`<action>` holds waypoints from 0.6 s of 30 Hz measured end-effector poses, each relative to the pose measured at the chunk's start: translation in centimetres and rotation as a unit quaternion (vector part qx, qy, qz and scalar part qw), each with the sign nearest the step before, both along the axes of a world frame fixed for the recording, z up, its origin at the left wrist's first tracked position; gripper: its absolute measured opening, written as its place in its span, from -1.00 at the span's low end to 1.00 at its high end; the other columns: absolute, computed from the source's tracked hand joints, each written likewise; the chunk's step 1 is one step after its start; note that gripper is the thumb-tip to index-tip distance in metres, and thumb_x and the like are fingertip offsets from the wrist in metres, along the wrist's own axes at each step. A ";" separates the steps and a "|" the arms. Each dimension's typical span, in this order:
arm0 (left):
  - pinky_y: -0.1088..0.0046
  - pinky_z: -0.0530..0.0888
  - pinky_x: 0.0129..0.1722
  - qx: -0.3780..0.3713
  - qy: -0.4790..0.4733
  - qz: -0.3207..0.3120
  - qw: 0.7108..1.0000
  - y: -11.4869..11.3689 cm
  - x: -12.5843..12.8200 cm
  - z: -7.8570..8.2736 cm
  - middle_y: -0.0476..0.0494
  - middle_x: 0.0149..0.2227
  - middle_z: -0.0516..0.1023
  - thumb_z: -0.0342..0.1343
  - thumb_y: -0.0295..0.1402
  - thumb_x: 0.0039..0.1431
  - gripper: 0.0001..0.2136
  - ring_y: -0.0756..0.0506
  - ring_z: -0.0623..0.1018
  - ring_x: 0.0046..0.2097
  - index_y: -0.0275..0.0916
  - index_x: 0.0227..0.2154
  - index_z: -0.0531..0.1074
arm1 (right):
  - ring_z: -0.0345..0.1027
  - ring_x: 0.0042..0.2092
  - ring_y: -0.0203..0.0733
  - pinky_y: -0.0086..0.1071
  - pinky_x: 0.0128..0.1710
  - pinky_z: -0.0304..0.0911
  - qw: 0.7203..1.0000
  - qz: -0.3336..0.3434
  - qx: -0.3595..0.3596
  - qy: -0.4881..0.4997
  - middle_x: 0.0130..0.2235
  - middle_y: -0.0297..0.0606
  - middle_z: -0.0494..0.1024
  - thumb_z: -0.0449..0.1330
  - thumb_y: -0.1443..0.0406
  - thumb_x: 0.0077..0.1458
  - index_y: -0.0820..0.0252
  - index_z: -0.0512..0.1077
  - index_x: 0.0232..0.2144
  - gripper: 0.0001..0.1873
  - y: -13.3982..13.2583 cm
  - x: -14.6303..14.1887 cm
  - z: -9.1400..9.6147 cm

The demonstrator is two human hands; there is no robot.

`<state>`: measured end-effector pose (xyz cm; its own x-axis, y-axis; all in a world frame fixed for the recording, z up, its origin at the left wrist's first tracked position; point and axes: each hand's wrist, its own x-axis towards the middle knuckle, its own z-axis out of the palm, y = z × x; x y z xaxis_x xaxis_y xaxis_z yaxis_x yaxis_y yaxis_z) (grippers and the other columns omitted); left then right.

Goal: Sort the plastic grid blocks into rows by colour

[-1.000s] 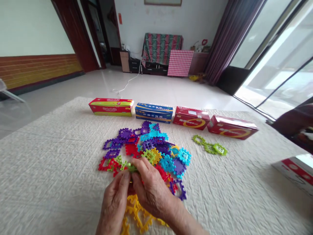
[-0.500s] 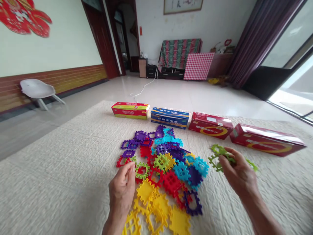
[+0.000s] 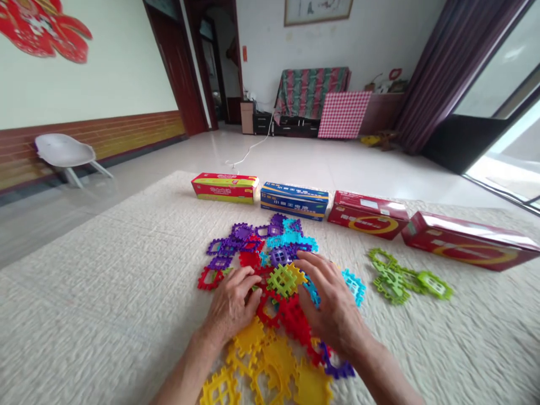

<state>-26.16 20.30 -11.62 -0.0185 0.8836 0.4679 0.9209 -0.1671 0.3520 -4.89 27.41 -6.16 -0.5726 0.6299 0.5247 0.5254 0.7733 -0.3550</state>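
Note:
A heap of plastic interlocking tiles lies in front of me: yellow tiles (image 3: 276, 360) nearest, red tiles (image 3: 294, 320) in the middle, purple tiles (image 3: 242, 232) and light-blue tiles (image 3: 291, 239) farther back. My left hand (image 3: 234, 298) reaches over the heap's left side, thumb and fingers apart around a mostly hidden green tile. Over the right side hovers my right hand (image 3: 333, 301), its fingers spread and nothing seen in them. Between the hands, a green window tile (image 3: 282, 281) rests against a yellow one. Several green tiles (image 3: 392, 278) form a separate group to the right.
Behind the heap stands a row of boxes: a red-and-yellow box (image 3: 225, 188), a blue box (image 3: 294, 201) and two dark-red boxes (image 3: 367, 215). All rest on a cream quilted mat (image 3: 105, 275). A white chair (image 3: 67, 153) stands at the left wall.
My right hand has let go of green tiles at the right and moved left over the heap. My left hand has moved right and forward, covering the green tile there.

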 end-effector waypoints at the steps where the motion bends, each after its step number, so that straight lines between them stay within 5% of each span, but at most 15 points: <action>1: 0.27 0.47 -0.02 -0.001 -0.010 -0.003 1.000 -0.1 -0.1 -0.1 -0.21 -0.10 0.51 0.02 -0.36 0.19 -0.78 -0.15 0.50 -0.05 -0.22 -0.18 0.51 | 0.19 0.17 -0.03 -0.02 0.17 0.08 0.999 0.022 -0.016 -0.035 0.14 -0.16 0.39 0.07 0.42 0.08 0.11 0.33 0.04 -0.55 -0.3 -1.0 0.0; 5: 0.29 0.47 -0.01 -0.007 -0.043 -0.012 0.999 -0.3 -0.5 0.1 -0.19 -0.11 0.50 0.05 -0.42 0.16 -0.77 -0.13 0.49 -0.05 -0.20 -0.15 0.50 | 0.09 0.20 0.07 0.08 0.18 -0.05 0.990 0.029 -0.061 -0.127 0.19 -0.17 0.34 0.12 0.38 0.04 0.10 0.32 0.09 -0.49 -0.8 -2.8 -0.5; 10: 0.35 0.46 0.00 0.022 -0.074 -0.010 0.997 -0.3 -1.0 0.3 -0.16 -0.12 0.51 0.04 -0.50 0.14 -0.75 -0.10 0.49 -0.04 -0.19 -0.14 0.49 | 0.13 0.15 0.05 0.04 0.16 -0.08 0.989 0.022 -0.068 -0.126 0.09 -0.15 0.41 0.12 0.34 0.10 0.09 0.36 0.02 -0.60 -0.6 -2.4 -1.0; 18: 0.37 0.46 0.00 0.115 -0.180 0.105 0.971 0.0 -3.2 -0.1 -0.13 -0.16 0.56 0.00 -0.48 0.16 -0.79 -0.06 0.54 -0.08 -0.22 -0.21 0.49 | 0.28 -0.04 -0.06 0.08 0.16 -0.07 0.996 0.033 -0.048 -0.065 -0.06 -0.14 0.42 0.09 0.44 0.08 0.09 0.34 0.00 -0.58 -0.1 -2.3 -1.7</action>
<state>-29.40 20.34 -11.68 -0.3869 0.7150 0.5824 0.7668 -0.1013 0.6338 -7.17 27.29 -7.85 -0.6743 0.6314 0.3830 0.5202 0.7742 -0.3605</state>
